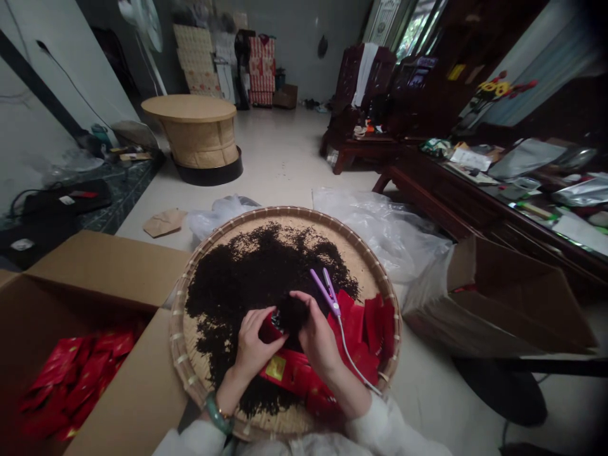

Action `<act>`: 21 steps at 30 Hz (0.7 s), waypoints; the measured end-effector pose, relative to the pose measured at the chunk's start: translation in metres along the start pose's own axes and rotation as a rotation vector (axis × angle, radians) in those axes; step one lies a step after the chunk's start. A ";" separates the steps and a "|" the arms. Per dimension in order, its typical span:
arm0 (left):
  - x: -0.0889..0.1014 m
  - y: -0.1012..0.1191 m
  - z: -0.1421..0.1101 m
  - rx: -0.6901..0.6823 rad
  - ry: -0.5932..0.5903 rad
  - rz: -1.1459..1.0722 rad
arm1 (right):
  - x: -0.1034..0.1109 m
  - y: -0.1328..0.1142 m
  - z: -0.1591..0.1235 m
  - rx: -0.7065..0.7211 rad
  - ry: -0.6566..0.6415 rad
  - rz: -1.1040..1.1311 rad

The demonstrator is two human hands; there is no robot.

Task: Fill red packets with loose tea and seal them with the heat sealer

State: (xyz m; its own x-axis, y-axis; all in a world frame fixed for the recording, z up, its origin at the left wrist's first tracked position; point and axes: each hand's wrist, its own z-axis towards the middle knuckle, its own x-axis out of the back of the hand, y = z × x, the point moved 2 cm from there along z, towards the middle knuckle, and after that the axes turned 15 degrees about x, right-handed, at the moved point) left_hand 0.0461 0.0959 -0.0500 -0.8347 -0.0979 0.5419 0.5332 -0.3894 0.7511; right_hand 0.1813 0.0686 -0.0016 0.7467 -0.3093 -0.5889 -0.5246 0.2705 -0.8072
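My left hand (249,345) grips a small red pouch (272,324) near its mouth, thumb and fingers around it. Right beside that, my right hand (320,335) curls around a clump of dark dried tea leaves (291,313) against the pouch's opening. Loose tea leaves (237,269) cover much of a round woven bamboo tray (177,329). Below my hands lies a red packet with a gold label (276,367). A lilac clamp-like tool (327,294) with a white cord rests at the tray's right, its jaws apart. More red pouches (368,323) lie beside it.
At left stands an open cardboard box (114,256) holding several red packets (78,367). Another open box (513,304) is at right. Clear plastic sheeting (375,228) lies beyond the tray. A round stool-like table (190,109) and a cluttered dark wooden table (475,202) stand farther off.
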 end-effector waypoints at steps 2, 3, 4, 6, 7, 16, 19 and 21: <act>0.000 -0.003 -0.001 -0.005 0.039 0.006 | -0.003 0.002 -0.003 0.023 -0.104 -0.066; 0.000 -0.004 -0.001 -0.006 0.054 0.007 | -0.003 0.003 -0.004 0.031 -0.149 -0.087; 0.001 -0.006 -0.001 -0.004 0.064 0.008 | -0.003 0.004 -0.006 0.038 -0.188 -0.102; 0.001 -0.007 -0.002 0.005 0.066 0.007 | 0.000 0.003 -0.008 0.040 -0.244 -0.131; 0.002 -0.007 -0.002 0.008 0.064 0.006 | 0.002 0.002 -0.009 0.041 -0.267 -0.158; 0.004 -0.008 -0.007 -0.019 0.104 0.033 | -0.002 -0.037 -0.017 0.335 -0.598 -0.712; 0.006 -0.006 -0.010 -0.080 0.091 0.073 | 0.002 -0.034 -0.021 0.438 -0.693 -0.914; 0.006 -0.005 -0.011 -0.115 0.056 0.108 | 0.008 -0.026 -0.023 0.467 -0.745 -1.035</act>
State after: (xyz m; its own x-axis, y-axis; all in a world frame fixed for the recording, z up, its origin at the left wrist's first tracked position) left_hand 0.0370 0.0870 -0.0550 -0.7816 -0.1945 0.5926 0.6035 -0.4759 0.6398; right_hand 0.1917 0.0383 0.0139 0.8311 -0.0354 0.5551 0.4819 0.5440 -0.6869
